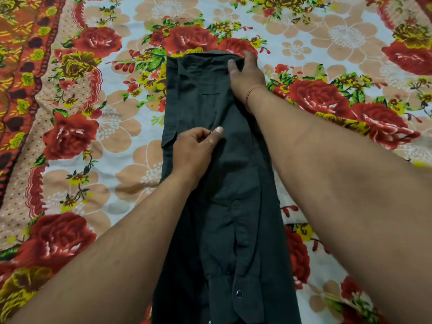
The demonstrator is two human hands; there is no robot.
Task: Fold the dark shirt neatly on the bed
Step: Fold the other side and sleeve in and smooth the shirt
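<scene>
The dark shirt lies back-up on the bed as a long narrow strip, both sides folded inward, collar end far from me. A sleeve with a metal snap runs down its middle toward the near edge. My left hand rests on the shirt's middle with thumb and fingers pinched on the cloth. My right hand grips the far right corner near the collar, fingers curled over the fabric edge.
The bed is covered by a floral sheet with red roses and peach flowers. An orange patterned border runs along the left side.
</scene>
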